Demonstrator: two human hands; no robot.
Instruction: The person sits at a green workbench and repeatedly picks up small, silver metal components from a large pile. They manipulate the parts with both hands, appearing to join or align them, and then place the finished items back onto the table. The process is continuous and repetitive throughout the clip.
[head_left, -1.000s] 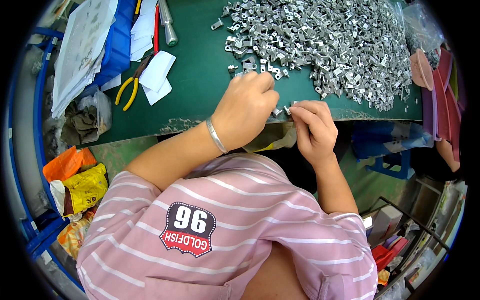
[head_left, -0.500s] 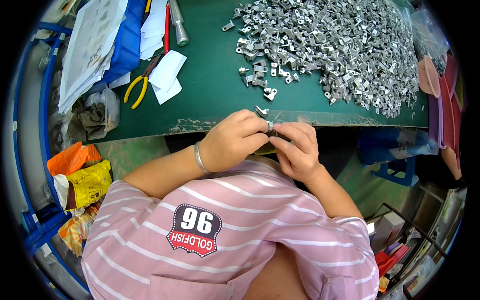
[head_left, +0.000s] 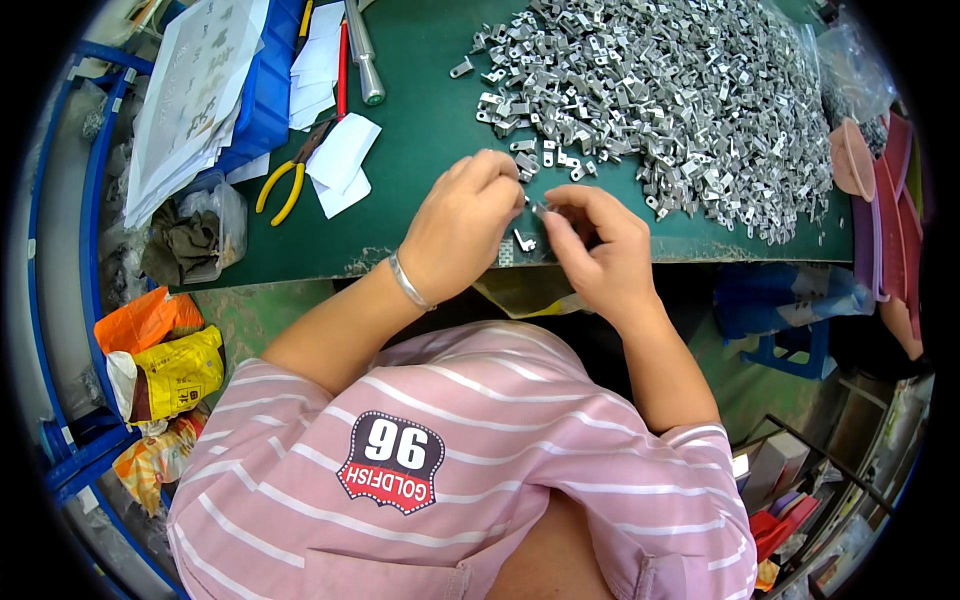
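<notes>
My right hand is over the front part of the green table, thumb and fingers pinched on a small metal bracket that is blurred. Close beside it, my left hand has its fingers curled together, and a small bit of metal shows at their tips; what they hold is mostly hidden. A single loose metal bracket lies below the hands, near the table's front edge. Just beyond my fingertips is a small cluster of brackets.
A large heap of metal brackets covers the far right of the table. Yellow-handled pliers, white paper slips, a metal rod and a blue bin are at left. A pink dish stands at the right edge.
Both hands have moved forward from the table's front edge to over the tabletop. They were together on one small metal part; now their fingertips are slightly apart.
</notes>
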